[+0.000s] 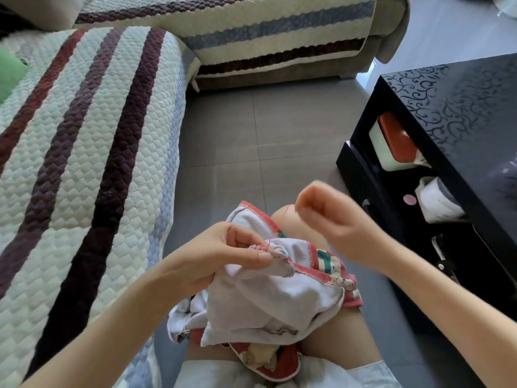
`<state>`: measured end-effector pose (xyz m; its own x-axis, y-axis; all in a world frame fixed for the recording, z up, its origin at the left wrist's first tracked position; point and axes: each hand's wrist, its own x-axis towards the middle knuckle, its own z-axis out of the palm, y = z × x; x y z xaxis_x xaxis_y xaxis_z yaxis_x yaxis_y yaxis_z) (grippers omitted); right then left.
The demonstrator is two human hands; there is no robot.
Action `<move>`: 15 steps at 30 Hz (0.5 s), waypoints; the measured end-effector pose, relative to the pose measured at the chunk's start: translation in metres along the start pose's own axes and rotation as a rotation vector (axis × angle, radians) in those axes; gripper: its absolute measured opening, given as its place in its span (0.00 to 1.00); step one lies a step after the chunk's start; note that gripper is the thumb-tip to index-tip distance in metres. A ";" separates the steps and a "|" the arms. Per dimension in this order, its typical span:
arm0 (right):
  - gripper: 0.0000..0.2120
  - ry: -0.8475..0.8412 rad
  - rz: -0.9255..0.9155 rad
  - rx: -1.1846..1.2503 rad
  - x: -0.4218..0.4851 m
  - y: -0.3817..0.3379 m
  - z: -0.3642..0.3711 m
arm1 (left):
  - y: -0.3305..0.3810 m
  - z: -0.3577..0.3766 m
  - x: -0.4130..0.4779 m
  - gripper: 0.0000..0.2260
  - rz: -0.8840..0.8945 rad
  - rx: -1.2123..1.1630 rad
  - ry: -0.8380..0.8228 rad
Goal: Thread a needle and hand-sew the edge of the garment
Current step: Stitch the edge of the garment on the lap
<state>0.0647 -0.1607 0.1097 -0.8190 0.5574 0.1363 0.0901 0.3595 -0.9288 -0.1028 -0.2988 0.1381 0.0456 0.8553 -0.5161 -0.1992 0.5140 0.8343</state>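
Seated beside a striped quilted sofa [84,135], a person sews a small white garment [279,298] with red printed trim, bunched in the lap over bare knees. The left hand [223,253] pinches a folded edge of the cloth between thumb and fingers. The right hand [330,217], raised just beside it, has its grip pressed together on a fine red thread [284,217] that runs down to the fold. The needle cannot be made out, as the right fingertips are blurred. The fabric looks light, soft and limp, likely to slump unless held close beside the stitch, where the left grip sits; the thread looks thin and apt to tangle. Much of the garment lies folded under itself, its shape hidden. A glossy black surface [461,107] stands at right.
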 end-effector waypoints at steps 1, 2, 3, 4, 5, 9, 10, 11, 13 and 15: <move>0.04 -0.053 -0.017 0.004 -0.011 -0.002 0.006 | -0.001 0.000 0.001 0.04 -0.002 -0.008 0.000; 0.04 -0.085 -0.036 -0.007 -0.020 -0.002 0.011 | -0.002 0.000 0.002 0.05 -0.010 -0.020 0.000; 0.03 -0.097 -0.061 -0.038 -0.025 -0.002 0.014 | -0.002 -0.001 0.002 0.04 -0.012 -0.027 -0.001; 0.03 -0.093 -0.073 -0.067 -0.029 -0.001 0.016 | -0.002 -0.001 0.002 0.04 -0.021 -0.033 -0.004; 0.04 -0.087 -0.074 -0.085 -0.031 -0.001 0.018 | -0.002 -0.001 0.003 0.02 -0.029 -0.039 -0.006; 0.05 -0.075 -0.076 -0.066 -0.033 -0.001 0.021 | -0.001 0.001 0.004 0.03 -0.048 -0.050 -0.005; 0.05 -0.076 -0.074 -0.054 -0.033 -0.001 0.021 | 0.000 0.001 0.004 0.03 -0.050 -0.051 -0.005; 0.05 -0.077 -0.069 -0.037 -0.033 -0.002 0.020 | 0.000 0.001 0.004 0.03 -0.052 -0.052 -0.005; 0.05 -0.080 -0.067 -0.015 -0.033 -0.003 0.019 | 0.001 0.000 0.005 0.02 -0.057 -0.051 -0.005; 0.07 -0.083 -0.068 -0.019 -0.032 -0.003 0.019 | 0.001 -0.001 0.005 0.01 -0.060 -0.054 -0.013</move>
<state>0.0795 -0.1936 0.1019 -0.8676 0.4677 0.1688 0.0429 0.4086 -0.9117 -0.1032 -0.2938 0.1359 0.0716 0.8240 -0.5620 -0.2478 0.5605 0.7902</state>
